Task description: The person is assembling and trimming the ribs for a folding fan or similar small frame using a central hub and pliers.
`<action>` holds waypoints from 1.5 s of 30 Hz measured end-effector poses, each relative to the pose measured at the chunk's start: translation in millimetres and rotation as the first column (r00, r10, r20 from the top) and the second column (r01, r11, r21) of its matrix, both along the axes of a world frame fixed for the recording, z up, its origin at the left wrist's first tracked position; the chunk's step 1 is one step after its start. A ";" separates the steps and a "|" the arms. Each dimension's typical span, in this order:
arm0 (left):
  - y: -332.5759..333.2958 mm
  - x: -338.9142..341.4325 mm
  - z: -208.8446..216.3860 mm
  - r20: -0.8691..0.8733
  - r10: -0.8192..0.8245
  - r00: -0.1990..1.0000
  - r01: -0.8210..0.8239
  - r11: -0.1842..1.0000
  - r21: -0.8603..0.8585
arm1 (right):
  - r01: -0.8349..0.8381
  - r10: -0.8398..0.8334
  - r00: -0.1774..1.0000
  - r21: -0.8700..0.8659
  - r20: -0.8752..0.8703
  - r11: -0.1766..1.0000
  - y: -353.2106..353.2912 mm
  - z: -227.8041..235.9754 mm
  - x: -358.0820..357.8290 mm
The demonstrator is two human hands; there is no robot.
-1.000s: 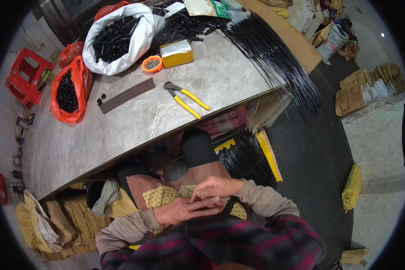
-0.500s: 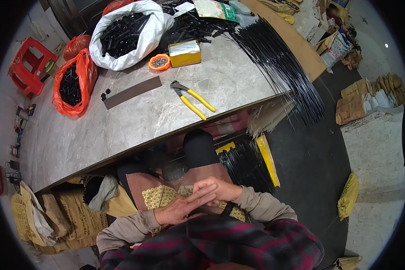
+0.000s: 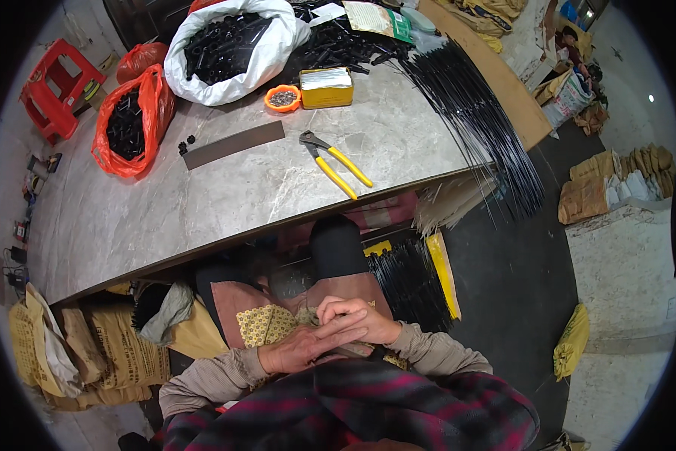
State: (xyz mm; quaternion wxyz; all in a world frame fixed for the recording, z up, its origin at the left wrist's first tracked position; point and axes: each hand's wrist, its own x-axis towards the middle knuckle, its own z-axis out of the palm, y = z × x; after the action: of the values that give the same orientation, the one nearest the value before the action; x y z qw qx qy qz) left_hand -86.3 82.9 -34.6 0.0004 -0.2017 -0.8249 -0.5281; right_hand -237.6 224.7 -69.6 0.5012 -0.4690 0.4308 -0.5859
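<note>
A grey marbled table (image 3: 157, 218) spans the frame's upper left and middle, with dark floor (image 3: 518, 301) at right. A white sack (image 3: 287, 41) of black tubes stands at upper left. At lower centre, over a patterned apron (image 3: 264, 326), the left hand (image 3: 300, 350) lies with straight fingers across the curled right hand (image 3: 364, 322), whose grip cannot be told. Yellow-handled pincers (image 3: 349, 165) lie above and well apart from both hands, head toward upper left, long axis slanting to lower right.

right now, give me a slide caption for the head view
Left hand and right hand together before a table bearing pliers, a tin and a white sack.
</note>
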 end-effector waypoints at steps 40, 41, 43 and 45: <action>-4.0 2.3 -21.7 0.423 -0.098 0.901 -0.127 0.872 0.473 | 0.039 -0.095 0.983 0.326 0.158 0.945 5.5 -36.7 20.8; -4.9 2.3 -23.5 0.434 -0.099 0.895 -0.135 0.869 0.475 | 0.044 -0.106 0.978 0.320 0.177 0.947 3.2 -29.2 21.9; -4.4 2.4 -27.1 0.446 -0.101 0.889 -0.149 0.858 0.492 | 0.050 -0.117 0.973 0.313 0.198 0.948 1.6 -27.3 23.7; -2.1 3.8 -27.4 0.456 -0.105 0.884 -0.161 0.846 0.508 | 0.060 -0.146 0.955 0.312 0.258 0.948 2.9 -35.8 25.6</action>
State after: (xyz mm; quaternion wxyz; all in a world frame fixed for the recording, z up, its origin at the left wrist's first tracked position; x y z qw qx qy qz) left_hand -82.5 80.8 -61.9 -0.1344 -0.0479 -0.6242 -0.7681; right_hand -212.0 227.6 -105.4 0.5905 -0.2771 0.4645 -0.5989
